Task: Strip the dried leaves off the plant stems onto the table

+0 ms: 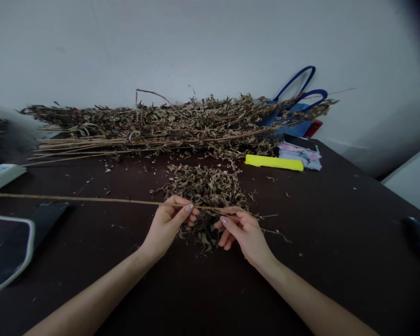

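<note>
A long, thin dried plant stem [101, 199] runs from the left edge of the view to my two hands. My left hand [171, 221] pinches it between thumb and fingers. Farther along, toward its thin end, my right hand [243, 228] has thumb and forefinger closed on the same stem. Thin twig ends stick out to the right past the right hand. Beneath and behind both hands lies a pile of crumpled dried leaves [206, 184], partly covered by the fingers.
Along the wall lies a large bundle of dried leafy stems [182, 123]. A blue bag [294, 119], a yellow tube-like object [274, 162] and a phone [301, 142] on a patterned cloth [297, 156] are at right. A white power strip [5, 177] and a dark flat object [49, 224] are at left.
</note>
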Tool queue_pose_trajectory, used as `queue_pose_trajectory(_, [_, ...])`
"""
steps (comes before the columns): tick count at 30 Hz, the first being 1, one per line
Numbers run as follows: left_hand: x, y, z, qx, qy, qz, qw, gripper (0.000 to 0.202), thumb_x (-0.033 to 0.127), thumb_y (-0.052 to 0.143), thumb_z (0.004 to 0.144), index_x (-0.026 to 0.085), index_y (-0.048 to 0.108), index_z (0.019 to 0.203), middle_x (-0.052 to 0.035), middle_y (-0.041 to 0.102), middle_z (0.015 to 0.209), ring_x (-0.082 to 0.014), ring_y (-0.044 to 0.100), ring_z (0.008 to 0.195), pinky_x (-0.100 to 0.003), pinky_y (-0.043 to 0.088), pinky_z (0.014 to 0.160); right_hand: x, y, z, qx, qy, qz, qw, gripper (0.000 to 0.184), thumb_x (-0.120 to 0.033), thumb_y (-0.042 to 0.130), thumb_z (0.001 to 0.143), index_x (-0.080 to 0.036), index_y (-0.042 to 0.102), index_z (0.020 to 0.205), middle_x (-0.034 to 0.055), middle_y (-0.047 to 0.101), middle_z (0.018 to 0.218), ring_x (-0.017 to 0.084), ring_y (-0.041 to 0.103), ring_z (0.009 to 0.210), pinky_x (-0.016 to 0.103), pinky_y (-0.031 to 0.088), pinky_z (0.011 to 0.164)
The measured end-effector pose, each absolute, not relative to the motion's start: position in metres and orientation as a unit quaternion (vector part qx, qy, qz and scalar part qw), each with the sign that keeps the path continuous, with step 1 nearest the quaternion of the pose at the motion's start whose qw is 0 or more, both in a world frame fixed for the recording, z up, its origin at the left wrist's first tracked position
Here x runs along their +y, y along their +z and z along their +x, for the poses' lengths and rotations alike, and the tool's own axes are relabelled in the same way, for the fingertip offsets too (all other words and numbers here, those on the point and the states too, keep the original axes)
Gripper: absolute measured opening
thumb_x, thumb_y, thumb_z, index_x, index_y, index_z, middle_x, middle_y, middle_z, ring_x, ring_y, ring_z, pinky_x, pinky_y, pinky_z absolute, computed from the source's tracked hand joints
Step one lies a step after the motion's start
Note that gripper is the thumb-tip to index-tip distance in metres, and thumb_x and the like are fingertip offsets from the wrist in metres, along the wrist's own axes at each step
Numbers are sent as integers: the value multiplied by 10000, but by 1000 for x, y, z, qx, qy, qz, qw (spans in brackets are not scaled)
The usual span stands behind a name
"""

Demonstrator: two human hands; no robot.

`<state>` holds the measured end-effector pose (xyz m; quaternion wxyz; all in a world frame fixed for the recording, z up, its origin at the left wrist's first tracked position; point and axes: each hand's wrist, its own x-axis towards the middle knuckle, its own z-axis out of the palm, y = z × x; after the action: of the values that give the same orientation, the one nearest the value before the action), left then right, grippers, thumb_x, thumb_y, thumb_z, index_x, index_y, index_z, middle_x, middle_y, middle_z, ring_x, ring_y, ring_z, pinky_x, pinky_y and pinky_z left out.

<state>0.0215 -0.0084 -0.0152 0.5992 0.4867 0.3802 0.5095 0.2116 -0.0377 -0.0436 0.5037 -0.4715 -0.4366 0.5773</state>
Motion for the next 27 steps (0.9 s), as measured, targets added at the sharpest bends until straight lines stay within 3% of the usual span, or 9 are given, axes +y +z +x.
queue_pose_trajectory(4, [-8,-16,21,384,508,490,596,94,224,602,803,150,545,811,-15,640,726,-82,571,612,-202,470,557,-39,-41,211,-449,568,-464,511,318,-347,634,770,-187,532,1025,102,593,1088,89,598,460,162,397,288])
queue_pose_trajectory(8, [-7,-18,21,381,508,490,598,86,226,595,808,157,544,811,-17,644,734,-85,569,611,-209,473,557,-40,-36,210,-432,592,-445,514,321,-318,638,771,-208,538,1055,102,552,1156,86,600,519,168,402,327])
queue_pose_trajectory(13, [-7,-18,21,377,509,487,601,89,228,595,809,155,544,817,-14,640,735,-84,572,618,-207,472,564,-42,-31,210,-396,638,-434,498,391,-320,645,766,-213,515,1119,95,604,1074,97,593,513,195,421,365])
queue_pose_trajectory(17, [-8,-17,21,381,500,492,602,101,236,591,813,146,547,823,-18,638,742,-88,572,621,-214,476,575,-43,-29,208,-391,635,-448,493,263,-289,662,753,-163,600,976,8,599,660,91,546,509,180,398,412])
queue_pose_trajectory(22, [-9,-19,22,384,482,494,614,113,234,596,805,146,531,831,-27,645,737,-102,577,618,-226,471,567,-42,-32,206,-326,701,-355,526,275,-274,670,741,-233,590,1000,-23,577,796,27,393,427,161,281,348])
queue_pose_trajectory(27, [-12,-18,25,385,465,510,612,117,243,600,800,148,533,813,-26,642,731,-102,574,597,-228,467,551,-40,-37,206,-265,755,-293,524,174,-324,598,806,-216,612,942,-22,548,749,31,382,441,157,284,356])
